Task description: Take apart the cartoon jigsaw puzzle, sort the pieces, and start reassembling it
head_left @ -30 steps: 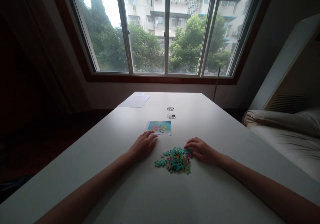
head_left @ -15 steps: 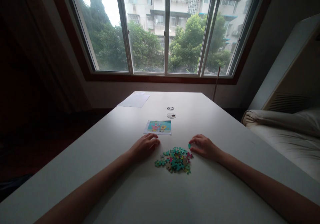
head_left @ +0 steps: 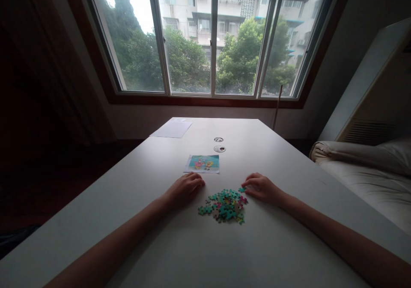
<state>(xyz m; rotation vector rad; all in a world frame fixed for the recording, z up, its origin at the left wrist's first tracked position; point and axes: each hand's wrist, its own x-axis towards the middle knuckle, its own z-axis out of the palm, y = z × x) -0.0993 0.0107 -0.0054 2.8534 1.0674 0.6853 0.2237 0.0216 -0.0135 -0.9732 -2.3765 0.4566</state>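
Observation:
A heap of small jigsaw pieces [head_left: 226, 206], mostly teal with some pink and yellow, lies on the white table between my hands. My left hand [head_left: 186, 188] rests on the table left of the heap, fingers loosely bent and apart, holding nothing. To the heap's upper right is my right hand [head_left: 261, 188], with a teal puzzle piece [head_left: 241, 190] between its thumb and fingertips, close to the table surface. Just beyond the left hand lies a colourful cartoon picture [head_left: 204, 163] on a sheet of paper.
White paper sheets [head_left: 171, 129] lie at the table's far left corner. Two round grommets [head_left: 220, 149] are set in the middle of the white table [head_left: 154, 164]. A cushioned seat [head_left: 369, 172] stands on the right, and a window [head_left: 208, 44] is beyond the table.
The teal piece at my right fingertips has turned and now shows more of its flat, knobbed shape. Both hands have otherwise stayed in place. The heap looks the same.

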